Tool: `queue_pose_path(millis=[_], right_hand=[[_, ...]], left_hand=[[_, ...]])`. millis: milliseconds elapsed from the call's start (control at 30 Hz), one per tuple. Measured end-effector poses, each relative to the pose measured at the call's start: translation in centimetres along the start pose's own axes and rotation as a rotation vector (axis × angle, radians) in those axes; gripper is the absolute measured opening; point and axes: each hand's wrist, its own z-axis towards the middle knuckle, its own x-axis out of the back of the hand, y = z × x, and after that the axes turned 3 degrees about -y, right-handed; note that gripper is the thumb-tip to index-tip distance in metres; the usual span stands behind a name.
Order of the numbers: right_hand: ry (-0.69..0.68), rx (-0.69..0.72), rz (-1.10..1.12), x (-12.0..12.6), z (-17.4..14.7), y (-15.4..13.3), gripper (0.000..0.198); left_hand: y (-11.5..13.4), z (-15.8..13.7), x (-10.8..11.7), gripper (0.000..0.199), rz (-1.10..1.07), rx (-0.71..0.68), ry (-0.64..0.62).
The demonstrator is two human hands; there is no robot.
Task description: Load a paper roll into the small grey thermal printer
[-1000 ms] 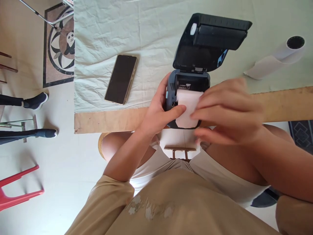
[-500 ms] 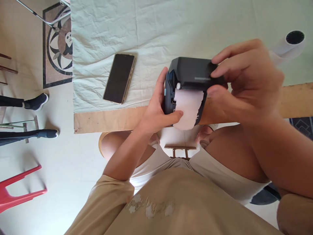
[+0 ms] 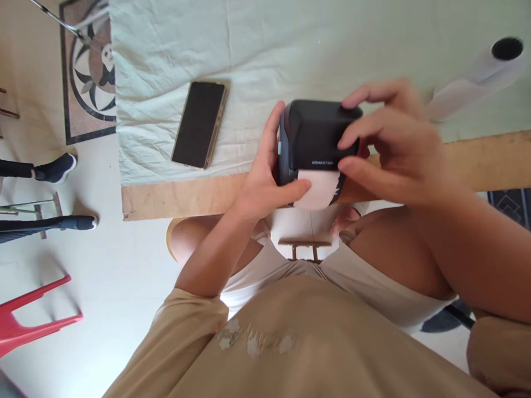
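Note:
A small black label printer [image 3: 323, 132], with NIIMBOT lettering on its lid, is held above the table's front edge. My left hand [image 3: 265, 177] is wrapped around its left side, the thumb resting on the white paper strip [image 3: 317, 189] that sticks out below the lid. The strip's right edge is torn and ragged. At the printer's right side, my right hand [image 3: 398, 143] has its fingertips and thumb on the lid. That lid lies down over the paper's upper part, hiding the inside.
A dark-screened phone [image 3: 199, 124] lies on the pale green tablecloth [image 3: 274, 50]. To the right rests a white roll [image 3: 477, 83] with a dark open end. On the floor at left are a red plastic stool [image 3: 33, 320] and another person's feet [image 3: 58, 167].
The printer's lid has swung down toward me, covering more of the paper strip. My right hand has moved left and down along with it. My left hand keeps its hold.

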Motion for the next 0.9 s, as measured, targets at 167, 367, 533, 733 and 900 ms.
queue_pose_path(millis=[167, 367, 533, 733, 900], right_hand=[[-0.089, -0.192, 0.203, -0.4, -0.4, 1.2, 0.074], [-0.187, -0.174, 0.221, -1.0, -0.8, 3.2, 0.082], [-0.192, -0.233, 0.196, -1.0, -0.9, 2.6, 0.082], [-0.076, -0.206, 0.184, -0.6, -0.9, 1.4, 0.071], [-0.010, -0.127, 0.166, 0.3, -0.7, 0.7, 0.063]], left_hand=[[0.5, 0.3, -1.6, 0.065, -0.021, 0.052, 0.166], [1.5, 0.5, -2.2, 0.079, -0.090, 0.104, 0.146], [2.1, 0.3, -2.2, 0.058, -0.103, 0.154, 0.097], [1.1, 1.0, -1.9, 0.053, -0.158, 0.118, 0.168], [0.8, 1.3, -1.6, 0.053, -0.144, 0.101, 0.222]])
